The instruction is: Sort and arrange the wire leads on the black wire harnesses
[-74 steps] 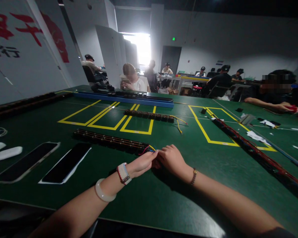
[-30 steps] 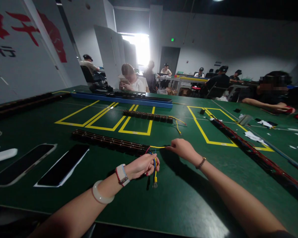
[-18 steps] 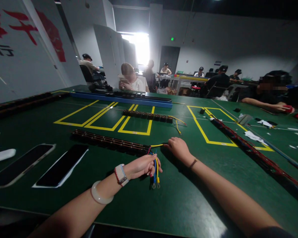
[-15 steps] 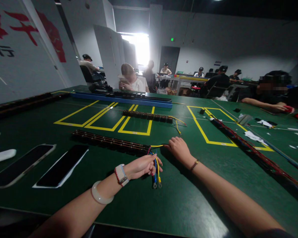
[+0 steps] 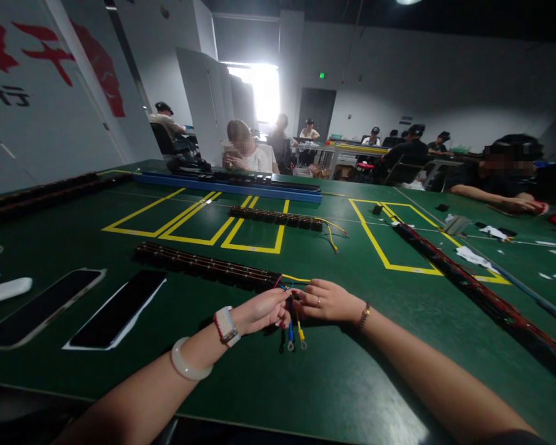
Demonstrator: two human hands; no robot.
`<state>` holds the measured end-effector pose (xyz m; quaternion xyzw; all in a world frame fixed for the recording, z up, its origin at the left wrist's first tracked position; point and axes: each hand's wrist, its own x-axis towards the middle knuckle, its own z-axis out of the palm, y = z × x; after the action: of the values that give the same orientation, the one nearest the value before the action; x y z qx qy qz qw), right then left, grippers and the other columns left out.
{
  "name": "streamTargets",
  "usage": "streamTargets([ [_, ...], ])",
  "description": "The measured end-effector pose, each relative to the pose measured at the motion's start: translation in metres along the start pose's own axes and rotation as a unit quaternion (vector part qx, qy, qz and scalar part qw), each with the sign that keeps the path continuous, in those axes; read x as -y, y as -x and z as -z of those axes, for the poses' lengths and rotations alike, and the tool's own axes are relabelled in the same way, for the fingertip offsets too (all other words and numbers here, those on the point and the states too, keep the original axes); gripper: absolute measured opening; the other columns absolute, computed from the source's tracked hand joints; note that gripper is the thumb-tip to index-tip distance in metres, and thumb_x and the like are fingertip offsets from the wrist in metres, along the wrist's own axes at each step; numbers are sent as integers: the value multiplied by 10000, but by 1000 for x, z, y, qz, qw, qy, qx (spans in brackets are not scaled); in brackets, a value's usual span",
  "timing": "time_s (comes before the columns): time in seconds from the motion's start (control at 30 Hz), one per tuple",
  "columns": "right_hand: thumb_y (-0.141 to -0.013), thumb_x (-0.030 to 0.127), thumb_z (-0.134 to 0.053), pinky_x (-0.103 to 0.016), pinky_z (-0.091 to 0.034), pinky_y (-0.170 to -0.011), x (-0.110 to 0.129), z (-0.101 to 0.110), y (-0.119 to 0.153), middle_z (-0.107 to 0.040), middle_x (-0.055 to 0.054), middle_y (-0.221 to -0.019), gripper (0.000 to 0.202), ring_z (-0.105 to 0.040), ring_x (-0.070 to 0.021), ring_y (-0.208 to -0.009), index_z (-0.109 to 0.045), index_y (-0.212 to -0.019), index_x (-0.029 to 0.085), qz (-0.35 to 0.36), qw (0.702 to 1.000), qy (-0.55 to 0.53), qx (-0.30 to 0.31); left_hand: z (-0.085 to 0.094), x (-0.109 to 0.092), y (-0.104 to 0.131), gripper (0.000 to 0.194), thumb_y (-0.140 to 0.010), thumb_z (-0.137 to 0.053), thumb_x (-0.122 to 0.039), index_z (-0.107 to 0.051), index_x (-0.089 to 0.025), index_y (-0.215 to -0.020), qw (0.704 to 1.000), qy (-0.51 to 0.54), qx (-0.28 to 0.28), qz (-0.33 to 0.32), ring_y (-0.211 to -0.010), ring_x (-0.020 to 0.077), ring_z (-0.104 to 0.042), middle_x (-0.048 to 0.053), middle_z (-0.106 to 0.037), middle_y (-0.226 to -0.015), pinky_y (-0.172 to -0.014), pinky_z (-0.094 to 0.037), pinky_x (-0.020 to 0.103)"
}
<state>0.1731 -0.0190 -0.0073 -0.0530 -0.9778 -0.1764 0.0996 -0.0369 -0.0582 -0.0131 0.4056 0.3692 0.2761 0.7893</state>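
Note:
A long black strip of modules point(image 5: 208, 264) lies on the green table, with colored wires coming off its right end. My left hand point(image 5: 266, 310) is closed on these wires near the strip's end. Below the fingers hang a blue wire point(image 5: 291, 334) and a yellow wire point(image 5: 301, 330), both ending in ring terminals. My right hand point(image 5: 331, 301) meets the left from the right, its fingertips pinched on the wires. Another yellow wire point(image 5: 296, 279) runs from the strip toward my right hand. The fingers hide exactly which wires each hand grips.
A shorter black strip point(image 5: 278, 217) with yellow leads lies beyond, by yellow tape outlines point(image 5: 250, 248). A red-wired strip point(image 5: 472, 281) crosses the right side. At left are a phone point(image 5: 118, 309) and another dark flat slab point(image 5: 41, 308). Co-workers sit behind the table.
My right hand has come back from the far end of the yellow wire to the left hand's fingertips. The hanging terminals have shifted slightly; my left hand stays in place.

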Motion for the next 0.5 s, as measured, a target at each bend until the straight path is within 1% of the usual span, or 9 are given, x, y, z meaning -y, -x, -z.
streamTargets([
  [0.07,-974,222,-374,-325,-410,-915,-1,0,0,-636,-56,-1125,265,-547,-147,-1004,-585,-1133,238,-2,1000,-11,-5,0,-2,1,210,-943,-327,-318,-451,-155,-895,1000,-6,5,11,-427,89,-498,-25,-521,-524,-476,-307,212],
  [0.13,-970,219,-387,-327,-419,-897,-2,-1,1,-638,-63,-1120,264,-556,-147,-977,-576,-1154,234,-5,1000,-25,-10,2,-2,1,282,-935,-282,-317,-465,-142,-812,999,-12,14,33,-433,95,-501,18,-548,-505,-482,-303,214],
  [0.2,-965,223,-403,-321,-425,-878,-3,-4,2,-640,-60,-1111,258,-563,-141,-942,-571,-1160,236,-10,999,-31,-17,4,-2,0,321,-909,-280,-315,-479,-130,-739,998,-10,24,53,-451,98,-507,59,-573,-517,-500,-315,219],
  [0.23,-962,231,-414,-315,-429,-865,-4,-5,2,-648,-56,-1085,248,-566,-138,-917,-576,-1150,234,-11,999,-29,-32,4,-1,0,315,-891,-299,-313,-488,-126,-722,998,-5,25,56,-461,101,-511,67,-580,-526,-509,-322,222],
  [0.3,-954,239,-435,-306,-438,-828,-6,-8,0,-663,-49,-997,229,-570,-138,-861,-587,-1123,222,-18,996,-21,-88,5,-1,-1,284,-858,-341,-301,-513,-114,-730,998,5,23,53,-472,105,-510,66,-586,-538,-517,-328,228],
  [0.37,-945,225,-448,-301,-447,-775,-7,-10,-5,-663,-52,-912,210,-569,-144,-808,-597,-1089,199,-48,984,-33,-166,3,-1,-1,277,-847,-348,-283,-541,-100,-770,999,4,17,40,-476,108,-508,66,-590,-546,-506,-321,228],
  [0.43,-937,202,-451,-301,-449,-754,-8,-9,-16,-658,-63,-904,190,-571,-150,-806,-599,-1054,182,-111,964,-78,-229,1,-1,0,267,-855,-363,-271,-558,-91,-831,1000,-6,11,17,-497,108,-522,69,-608,-585,-499,-318,222],
  [0.5,-929,206,-469,-302,-448,-771,-8,-4,-31,-659,-72,-929,162,-577,-157,-843,-601,-1017,175,-186,938,-136,-257,-2,0,0,212,-858,-418,-263,-550,-103,-902,1000,-18,-1,-4,-512,105,-537,64,-627,-641,-489,-312,214],
])
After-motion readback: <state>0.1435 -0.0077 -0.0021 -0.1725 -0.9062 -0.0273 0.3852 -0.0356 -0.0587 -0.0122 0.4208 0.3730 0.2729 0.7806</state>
